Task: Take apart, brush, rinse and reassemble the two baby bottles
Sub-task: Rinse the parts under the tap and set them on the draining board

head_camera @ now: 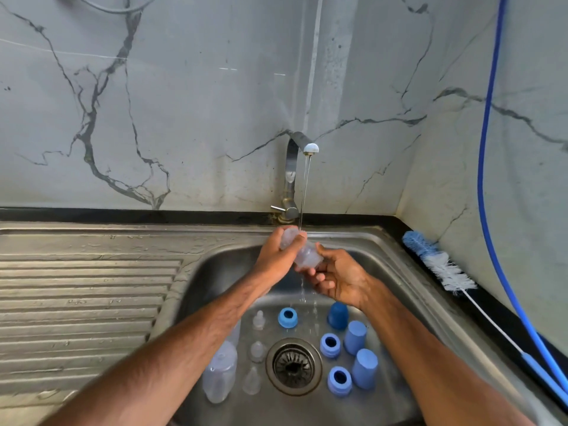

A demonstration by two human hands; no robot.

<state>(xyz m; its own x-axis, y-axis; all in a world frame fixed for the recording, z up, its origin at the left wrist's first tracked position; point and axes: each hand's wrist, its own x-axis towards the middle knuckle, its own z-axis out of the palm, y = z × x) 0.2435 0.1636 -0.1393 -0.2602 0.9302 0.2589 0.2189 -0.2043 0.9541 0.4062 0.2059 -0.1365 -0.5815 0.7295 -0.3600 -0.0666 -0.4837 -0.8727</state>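
Head view: near the sink's [388, 241] rear edge, left hand [276, 258] and right hand [336, 279] both grip a clear bottle [304, 253] under the tap stream [304, 192], where the wet plastic could slip and fall onto the loose blue collars [288, 317] by the drain [293, 366].

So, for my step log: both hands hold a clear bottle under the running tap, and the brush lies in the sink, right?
No: the head view shows the brush on the black counter beside the sink. Left hand and right hand do hold the clear bottle under the running tap.
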